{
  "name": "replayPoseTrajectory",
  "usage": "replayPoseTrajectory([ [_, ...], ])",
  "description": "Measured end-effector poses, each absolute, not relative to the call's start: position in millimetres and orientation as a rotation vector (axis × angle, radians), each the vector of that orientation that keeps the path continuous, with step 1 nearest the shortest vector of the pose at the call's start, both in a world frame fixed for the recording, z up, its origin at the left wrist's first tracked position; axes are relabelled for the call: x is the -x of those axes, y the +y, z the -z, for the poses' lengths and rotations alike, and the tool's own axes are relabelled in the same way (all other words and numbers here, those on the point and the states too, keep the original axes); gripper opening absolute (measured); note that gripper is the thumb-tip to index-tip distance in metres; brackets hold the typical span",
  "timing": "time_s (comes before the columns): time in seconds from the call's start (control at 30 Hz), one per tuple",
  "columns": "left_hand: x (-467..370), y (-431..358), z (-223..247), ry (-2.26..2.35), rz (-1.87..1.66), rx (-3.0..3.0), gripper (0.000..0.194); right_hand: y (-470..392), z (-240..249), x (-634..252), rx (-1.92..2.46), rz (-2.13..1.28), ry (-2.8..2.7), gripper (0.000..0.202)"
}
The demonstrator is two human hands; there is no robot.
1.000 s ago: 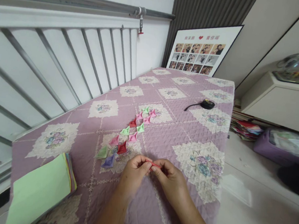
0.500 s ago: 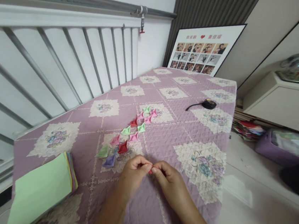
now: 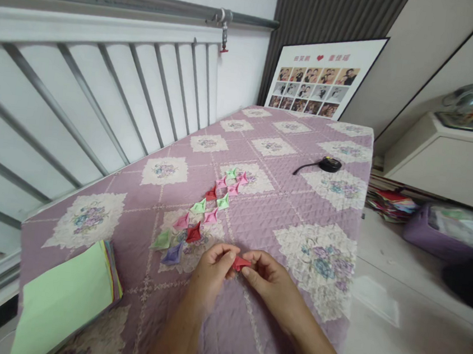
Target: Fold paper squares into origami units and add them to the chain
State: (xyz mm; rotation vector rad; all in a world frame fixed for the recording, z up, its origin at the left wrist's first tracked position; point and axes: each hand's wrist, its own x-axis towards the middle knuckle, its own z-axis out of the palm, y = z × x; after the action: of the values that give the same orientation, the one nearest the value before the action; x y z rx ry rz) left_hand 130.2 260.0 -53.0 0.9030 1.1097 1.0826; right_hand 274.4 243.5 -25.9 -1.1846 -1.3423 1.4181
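A small red folded paper piece point(image 3: 240, 263) is between my two hands, above the quilted cover. My left hand point(image 3: 215, 267) pinches its left side with thumb and fingers. At its right point, my right hand point(image 3: 267, 276) has thumb and fingers closed around the tip. Just beyond lie two slanting rows of folded paper pieces, among them a dark red one point(image 3: 193, 232), a purple one point(image 3: 172, 253), a light green one point(image 3: 162, 240) and a pink one point(image 3: 211, 216). Part of the held piece is hidden by my fingers.
A stack of coloured paper point(image 3: 67, 297), light green on top, lies at the left front. A black tape measure point(image 3: 329, 164) with a strap rests on the purple floral cover point(image 3: 257, 224). A white radiator point(image 3: 102, 89) borders the left, and a photo board point(image 3: 320, 84) leans at the back.
My hands have moved slightly apart, and more of the red folded paper now shows between them. The rows of paper pieces have stayed in place.
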Motion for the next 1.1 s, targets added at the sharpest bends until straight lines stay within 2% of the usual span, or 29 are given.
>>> replayPoseTrajectory([
  [0.13,-129,259,55,1.076,-1.076,-0.931,0.040,244,25,-274,1.194,-1.402,-1.340,0.023],
  [0.4,-129,259,49,1.085,-1.062,-0.926,0.037,246,35,-277,1.276,-1.242,-1.282,0.030],
  [0.63,-129,259,51,1.111,-1.033,-1.004,0.036,247,38,-276,1.338,-1.024,-1.480,0.018],
  [0.87,-127,261,45,1.275,-1.141,-1.288,0.012,248,33,-278,1.407,-0.993,-1.461,0.020],
  [1.1,-128,258,37,1.284,-1.044,-1.486,0.012,250,35,-280,1.386,-0.936,-1.562,0.019],
])
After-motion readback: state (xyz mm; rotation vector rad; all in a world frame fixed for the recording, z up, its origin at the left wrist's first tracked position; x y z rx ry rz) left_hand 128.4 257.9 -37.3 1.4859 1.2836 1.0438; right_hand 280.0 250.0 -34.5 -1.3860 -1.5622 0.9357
